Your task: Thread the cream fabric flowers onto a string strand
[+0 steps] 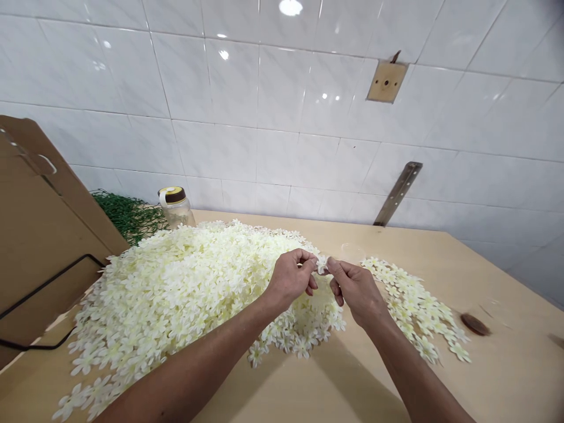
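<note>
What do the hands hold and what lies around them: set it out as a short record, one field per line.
Left hand: fingertips at a white flower
Right hand: fingertips at the same flower, opposite side
Large heap: pale flowers, left and centre of the table
Smaller spread: loose flowers, to the right
Behind the large heap: clear bottle with a dark cap; green strands
Far left: cardboard box
Far right: brown oval object, identity unclear
Backdrop: tiled wall
</note>
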Demonstrator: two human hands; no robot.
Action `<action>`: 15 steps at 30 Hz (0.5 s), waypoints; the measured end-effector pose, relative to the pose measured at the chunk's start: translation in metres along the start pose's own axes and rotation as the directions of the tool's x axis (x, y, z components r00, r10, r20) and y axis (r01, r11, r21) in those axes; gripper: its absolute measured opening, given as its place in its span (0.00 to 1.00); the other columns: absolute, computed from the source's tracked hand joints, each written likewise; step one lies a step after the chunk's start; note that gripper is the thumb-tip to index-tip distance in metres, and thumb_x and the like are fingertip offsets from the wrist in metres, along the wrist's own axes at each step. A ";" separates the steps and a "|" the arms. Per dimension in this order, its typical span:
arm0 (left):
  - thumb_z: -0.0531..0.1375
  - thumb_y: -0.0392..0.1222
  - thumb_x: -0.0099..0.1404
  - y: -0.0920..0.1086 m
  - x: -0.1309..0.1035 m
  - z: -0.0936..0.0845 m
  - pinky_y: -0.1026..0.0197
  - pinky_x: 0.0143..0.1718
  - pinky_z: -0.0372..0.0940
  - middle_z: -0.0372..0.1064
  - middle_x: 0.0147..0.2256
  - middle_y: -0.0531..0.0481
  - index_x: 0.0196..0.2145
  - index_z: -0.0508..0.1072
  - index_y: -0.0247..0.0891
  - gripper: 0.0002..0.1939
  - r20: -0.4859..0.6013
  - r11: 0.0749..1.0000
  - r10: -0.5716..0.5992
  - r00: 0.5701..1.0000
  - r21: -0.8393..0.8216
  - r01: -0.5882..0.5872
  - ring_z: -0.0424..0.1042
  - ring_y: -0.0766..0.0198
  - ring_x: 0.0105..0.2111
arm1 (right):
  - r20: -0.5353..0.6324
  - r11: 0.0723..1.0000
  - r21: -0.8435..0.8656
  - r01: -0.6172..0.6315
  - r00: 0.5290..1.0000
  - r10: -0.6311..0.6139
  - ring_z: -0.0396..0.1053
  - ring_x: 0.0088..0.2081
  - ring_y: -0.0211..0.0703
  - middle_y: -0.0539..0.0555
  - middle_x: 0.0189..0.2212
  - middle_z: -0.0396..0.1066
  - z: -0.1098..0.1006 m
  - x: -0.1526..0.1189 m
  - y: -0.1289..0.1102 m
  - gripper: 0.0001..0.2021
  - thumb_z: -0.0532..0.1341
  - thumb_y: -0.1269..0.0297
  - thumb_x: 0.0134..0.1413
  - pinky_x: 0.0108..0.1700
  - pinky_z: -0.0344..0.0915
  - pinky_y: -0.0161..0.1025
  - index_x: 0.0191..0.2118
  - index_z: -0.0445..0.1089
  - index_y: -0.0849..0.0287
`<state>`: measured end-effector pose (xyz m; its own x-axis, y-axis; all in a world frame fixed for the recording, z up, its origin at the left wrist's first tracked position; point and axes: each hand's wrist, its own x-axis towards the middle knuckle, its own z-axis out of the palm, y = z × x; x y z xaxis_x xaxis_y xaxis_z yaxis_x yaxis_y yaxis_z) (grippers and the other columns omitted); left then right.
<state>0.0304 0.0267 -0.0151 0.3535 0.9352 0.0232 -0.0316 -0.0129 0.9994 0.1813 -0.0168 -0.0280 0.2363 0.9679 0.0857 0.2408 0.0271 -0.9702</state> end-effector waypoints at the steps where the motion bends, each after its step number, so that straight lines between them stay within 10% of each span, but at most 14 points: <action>1: 0.57 0.36 0.64 0.002 0.000 0.000 0.66 0.16 0.64 0.65 0.15 0.53 0.32 0.69 0.34 0.04 0.009 0.999 -0.033 0.999 -0.030 0.033 0.66 0.67 0.15 | -0.010 1.000 0.007 0.001 1.000 -0.001 0.56 0.13 0.33 0.46 0.13 0.60 0.000 0.000 0.000 0.26 0.60 0.40 0.53 0.16 0.54 0.32 0.32 0.75 0.63; 15: 0.56 0.32 0.64 0.007 0.010 -0.014 0.67 0.16 0.62 0.68 0.22 0.50 0.29 0.68 0.34 0.05 -0.075 0.984 -0.098 0.992 -0.155 0.085 0.67 0.68 0.17 | -0.093 0.992 0.124 0.017 0.996 -0.005 0.52 0.13 0.31 0.43 0.12 0.57 0.000 0.002 0.000 0.20 0.67 0.44 0.48 0.14 0.51 0.31 0.30 0.71 0.60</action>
<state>0.0201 0.0409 -0.0083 0.2840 0.9558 -0.0766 -0.1457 0.1219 0.9818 0.1820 -0.0153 -0.0278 0.3217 0.9402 0.1116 0.1258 0.0743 -0.9893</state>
